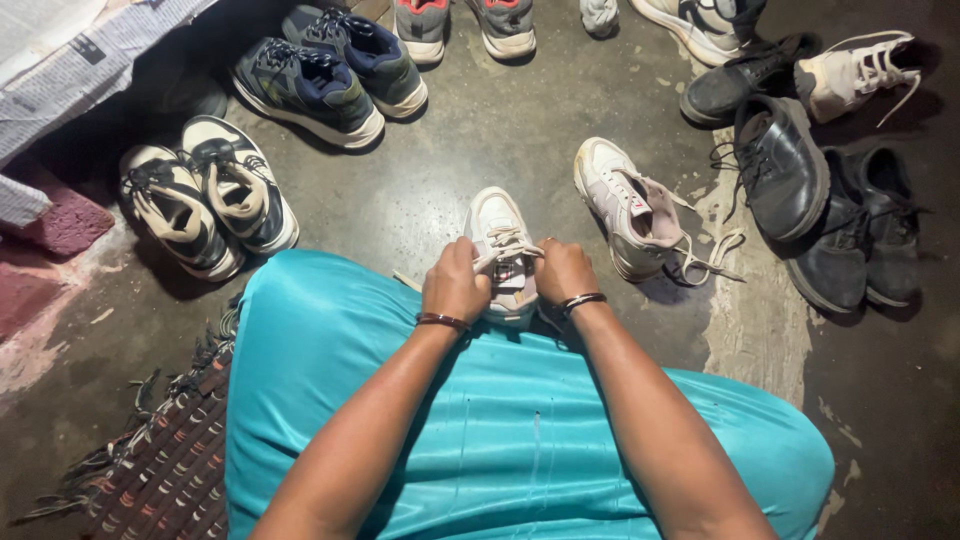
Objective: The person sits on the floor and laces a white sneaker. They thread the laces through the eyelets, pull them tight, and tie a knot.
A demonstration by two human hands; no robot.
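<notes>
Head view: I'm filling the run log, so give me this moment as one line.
left hand: grips lace | right hand: grips lace | white sneaker: on floor, being laced | its pair: unlaced alongside

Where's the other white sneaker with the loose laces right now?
The unlaced white sneaker lies on the floor, right of the laced one, left of the black shoes.

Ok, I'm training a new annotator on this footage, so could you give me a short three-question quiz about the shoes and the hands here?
1. True or false: both hands, the left hand and the right hand, are at the laces of the white sneaker.
2. Which lies just right of that shoe? A) a black shoe B) its matching white sneaker C) a sandal
3. What colour is the cloth over the person's lap?

Key: 1 true; 2 B; 3 turquoise.
</notes>
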